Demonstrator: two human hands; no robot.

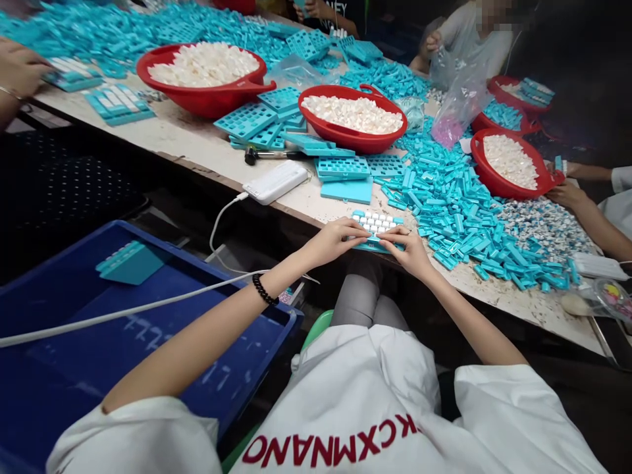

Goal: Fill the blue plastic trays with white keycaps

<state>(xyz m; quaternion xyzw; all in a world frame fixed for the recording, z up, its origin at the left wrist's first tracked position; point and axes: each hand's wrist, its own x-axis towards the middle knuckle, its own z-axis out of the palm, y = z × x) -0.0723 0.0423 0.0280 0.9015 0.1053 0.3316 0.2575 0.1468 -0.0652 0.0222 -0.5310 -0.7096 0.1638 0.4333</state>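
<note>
**Where the table (494, 293) ends, two hands close on a teal tray (378, 225)**

While the teal tray lies at the table's near edge, straight in front of the person, its pockets show rows of white pieces. The left hand (336, 240) has its fingers held together and closed on the tray's left end; a black bead bracelet (264, 289) circles that wrist. The right hand (409, 251) grips the near right corner, fingers together and curled. Just right of the tray spreads a heap of loose teal pieces (459, 217). Beyond it stand three red bowls (353, 138) of white pieces and stacked empty trays (343, 168). A white power bank (275, 182) lies to the left. A blue crate (74, 342) sits below the table's edge. A co-worker's hand (567, 194) rests at the far right.
</note>
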